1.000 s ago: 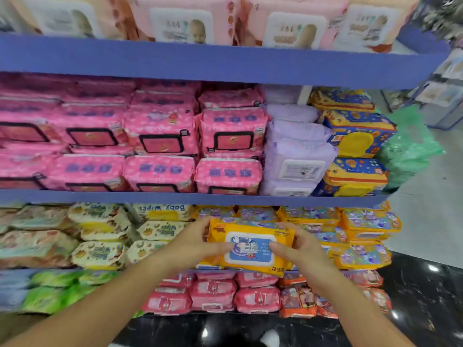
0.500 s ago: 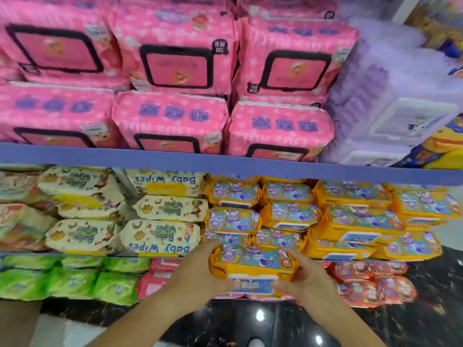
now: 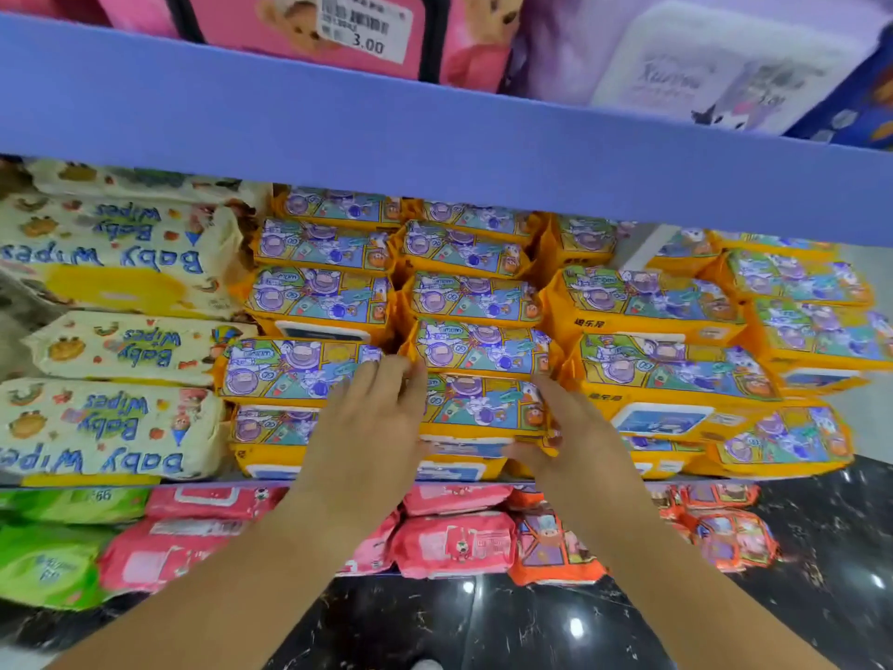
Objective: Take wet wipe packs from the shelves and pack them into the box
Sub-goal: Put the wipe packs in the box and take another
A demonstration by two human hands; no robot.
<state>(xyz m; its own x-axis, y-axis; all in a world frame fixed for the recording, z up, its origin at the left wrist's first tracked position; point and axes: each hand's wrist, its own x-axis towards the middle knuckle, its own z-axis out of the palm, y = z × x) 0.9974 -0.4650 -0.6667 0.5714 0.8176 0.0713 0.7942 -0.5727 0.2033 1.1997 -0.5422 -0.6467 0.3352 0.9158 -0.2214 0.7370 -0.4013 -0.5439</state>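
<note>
Orange wet wipe pack (image 3: pixel 483 408) stacked below the blue shelf edge (image 3: pixel 435 152), left hand (image 3: pixel 367 427) pressed to its end with near-straight fingers, right hand (image 3: pixel 575 427) pinched round the other end by thumb and fingers.

The pack (image 3: pixel 483 408) lies on a stack between the hands: left hand (image 3: pixel 367 427) at its 9 o'clock, right hand (image 3: pixel 575 442) at 3. Baby Wipes packs (image 3: pixel 111 427) sit further toward 9 — shelf edge (image 3: pixel 435 137) at 12.

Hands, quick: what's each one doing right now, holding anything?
Left hand: open, straight fingers pressing the orange wipe pack.
Right hand: closed on the same pack, thumb under its edge.
</note>
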